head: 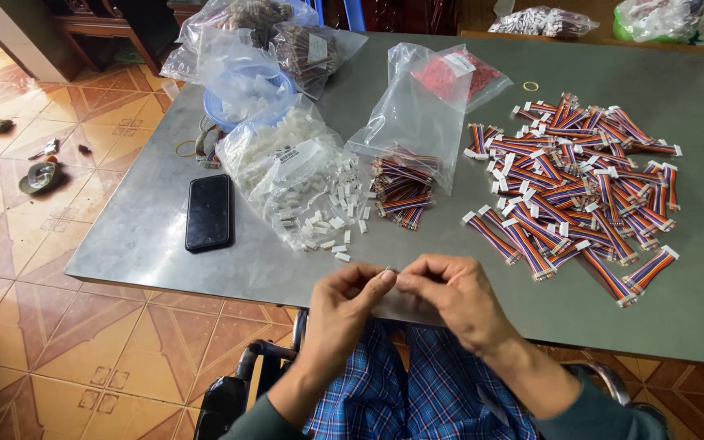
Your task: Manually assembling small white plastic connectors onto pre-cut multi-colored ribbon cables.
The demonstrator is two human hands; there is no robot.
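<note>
Grey metal table: work surface, seen from above; near edge runs just under both hands.
L hand: fingers curled, thumb and forefinger pinched shut at the tips; meets the R hand over the table's near edge.
R hand: fingers curled, tips pressed against the L fingertips.
Small part: tiny pale piece nipped betw. the two sets of fingertips; too small to tell its kind.
Loose white connectors: spilled from the mouth of a clear bag, just beyond the L hand.
Short ribbon cables, bagged: multicolour bundle half out of a second clear bag, centre of table.
Ribbon cable pile: large heap w. white end plugs, R side of table, nearest strands near the R hand but apart from it.
Phone: black, screen dark, flat on table, L of the connector bag.
Blue bowl: under plastic, far L.
Floor: orange patterned tile.
Lap: blue plaid cloth below the hands.
</note>
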